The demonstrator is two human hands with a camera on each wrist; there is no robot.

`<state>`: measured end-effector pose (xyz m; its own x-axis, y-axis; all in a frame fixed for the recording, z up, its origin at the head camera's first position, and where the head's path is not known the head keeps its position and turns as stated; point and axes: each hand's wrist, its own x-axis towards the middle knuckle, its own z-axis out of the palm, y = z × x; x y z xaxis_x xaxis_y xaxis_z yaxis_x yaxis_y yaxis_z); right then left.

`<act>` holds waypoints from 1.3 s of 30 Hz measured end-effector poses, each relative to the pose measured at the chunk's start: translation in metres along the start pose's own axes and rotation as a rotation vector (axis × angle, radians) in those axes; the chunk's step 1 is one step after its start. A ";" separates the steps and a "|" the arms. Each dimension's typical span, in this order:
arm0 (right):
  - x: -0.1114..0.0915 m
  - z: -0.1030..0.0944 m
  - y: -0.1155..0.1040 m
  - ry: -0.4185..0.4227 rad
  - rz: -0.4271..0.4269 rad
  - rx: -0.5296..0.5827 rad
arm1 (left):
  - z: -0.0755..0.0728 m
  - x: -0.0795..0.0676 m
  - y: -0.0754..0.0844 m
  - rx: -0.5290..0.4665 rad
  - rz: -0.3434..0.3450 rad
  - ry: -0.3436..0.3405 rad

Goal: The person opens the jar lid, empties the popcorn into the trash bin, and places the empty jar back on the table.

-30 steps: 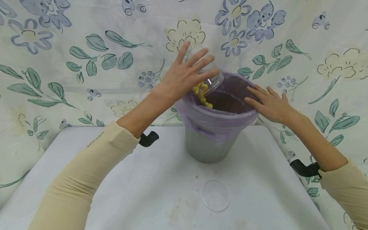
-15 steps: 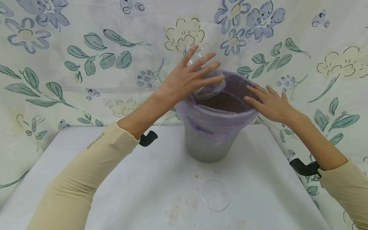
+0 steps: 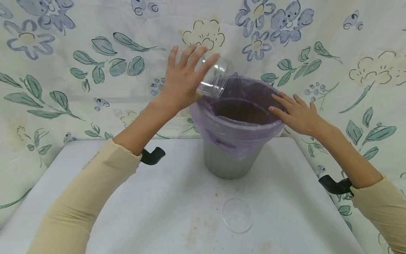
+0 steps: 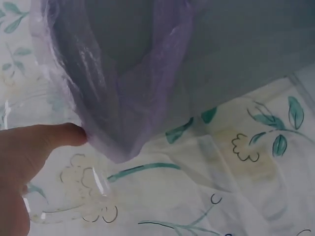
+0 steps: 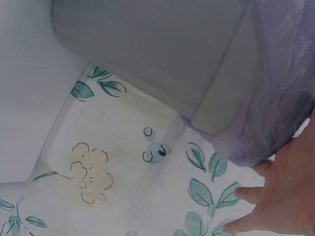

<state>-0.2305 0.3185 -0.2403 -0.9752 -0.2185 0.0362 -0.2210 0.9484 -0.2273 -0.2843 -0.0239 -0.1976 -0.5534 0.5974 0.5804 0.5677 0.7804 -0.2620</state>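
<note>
My left hand [image 3: 182,79] grips a clear plastic jar [image 3: 215,77], tilted on its side, with its mouth at the left rim of a grey trash bin [image 3: 229,160]. No contents show inside the jar. A purple bag [image 3: 234,132] lines the bin and folds down over its rim. With fingers spread and straight, my right hand [image 3: 296,114] rests on the bin's right rim. In the left wrist view, the thumb [image 4: 64,135] lies close by the bag's edge. The right wrist view shows the fingers [image 5: 248,194] beside the bagged rim.
A clear round lid [image 3: 237,216] lies on the white table [image 3: 142,211] in front of the bin. Brownish specks and smears mark the tabletop near it. A floral-patterned cloth [image 3: 127,17] hangs right behind the table.
Yellow pieces tumbled out of the jar into the bin, and the jar now looks empty. My left hand has turned the jar back and moved left. The right hand stayed in place.
</note>
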 end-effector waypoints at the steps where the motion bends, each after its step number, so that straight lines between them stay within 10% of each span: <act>1: 0.000 0.000 0.000 -0.001 -0.001 0.000 | -0.001 -0.002 -0.003 -0.067 -0.060 -0.008; 9: 0.001 0.001 0.000 -0.003 -0.003 -0.003 | -0.014 -0.032 -0.024 -0.600 -0.497 0.005; 15: 0.001 0.001 0.000 -0.005 -0.002 -0.004 | -0.024 -0.065 -0.037 -0.902 -0.697 -0.100; 27: 0.000 0.003 0.001 0.001 -0.004 0.005 | 0.002 -0.162 -0.046 -1.065 -0.718 -0.209; 39: -0.002 0.002 -0.001 0.006 -0.009 0.021 | 0.032 -0.262 -0.018 -1.098 -0.767 -0.252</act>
<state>-0.2286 0.3179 -0.2419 -0.9732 -0.2258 0.0437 -0.2295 0.9413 -0.2476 -0.1694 -0.1880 -0.3698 -0.9744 0.1934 0.1150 0.1925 0.4516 0.8712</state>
